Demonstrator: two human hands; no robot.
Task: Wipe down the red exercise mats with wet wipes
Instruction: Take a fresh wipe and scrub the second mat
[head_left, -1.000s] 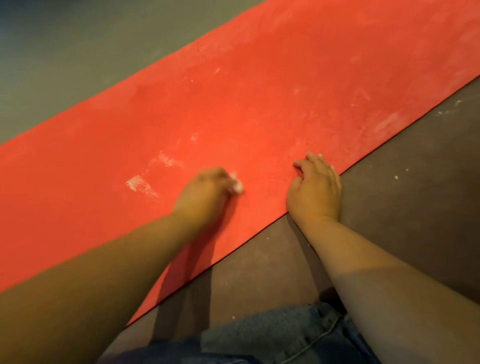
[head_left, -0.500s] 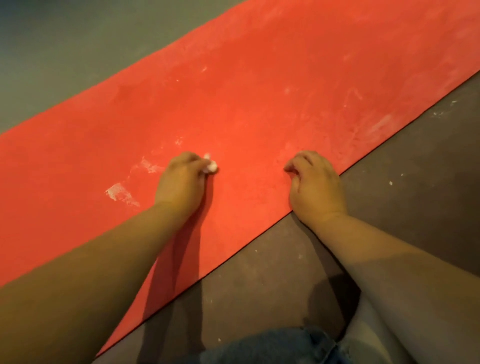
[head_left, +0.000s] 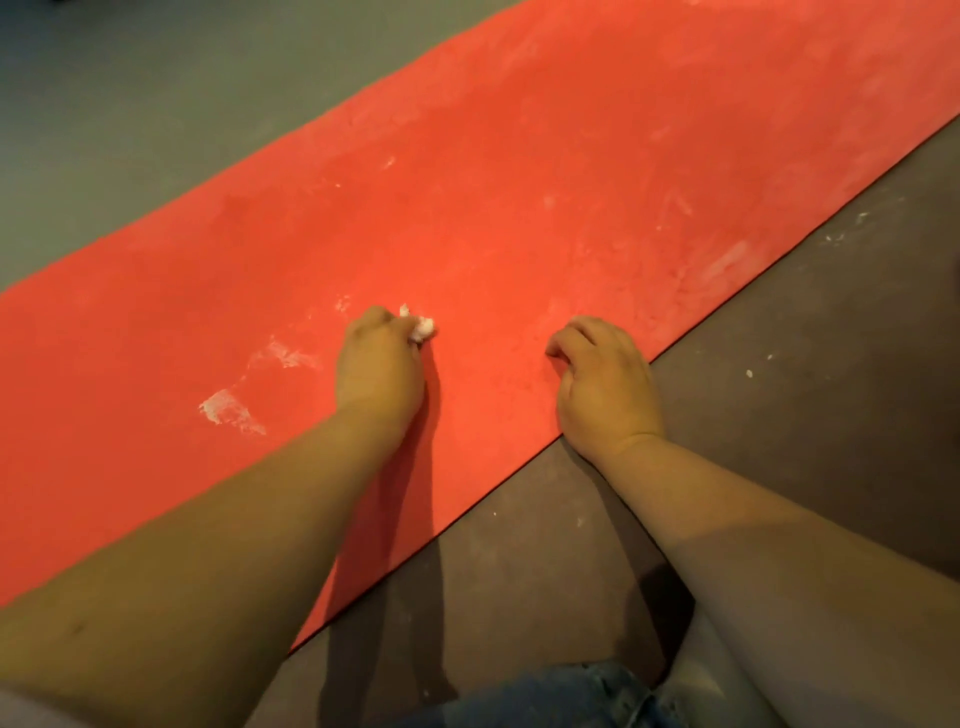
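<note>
- My left hand (head_left: 379, 369) is fisted round a small wadded wet wipe (head_left: 422, 328). The fingers are curled tight and pinch it against the red mat (head_left: 519, 208), and only a white tuft shows past the knuckles on the far side.
- My right hand (head_left: 605, 384) holds nothing. Its fingers are loosely bent with the tips touching the mat, and the heel sits right at the mat's near edge, so I read it as a brace.
- The relation that matters is that the chalky white smears (head_left: 228, 410) lie to the outer side of my left fist, away from the right hand. They are strung out roughly along the mat's long axis, which runs from the lower left of my view to the upper right.
- The closest streak (head_left: 288, 356) is just beside the left knuckles and the larger patch lies a little further along. The left hand is clearly the nearer one; the right is well apart from both.
- I judge the next stroke should drag the wipe sideways along that axis, toward the mat's left end.
- The mat is thin, flat and matte, with a fine grainy skin. Faint pale scuffs cloud it toward its far right end.
- The wipe looks damp, crumpled and already shredding. I suspect it could crumble if scrubbed hard.
- The floor (head_left: 779, 415) beside the near edge is dull grey-brown and speckled with white flecks.
- My denim knee (head_left: 545, 696) sits below, off the mat.
</note>
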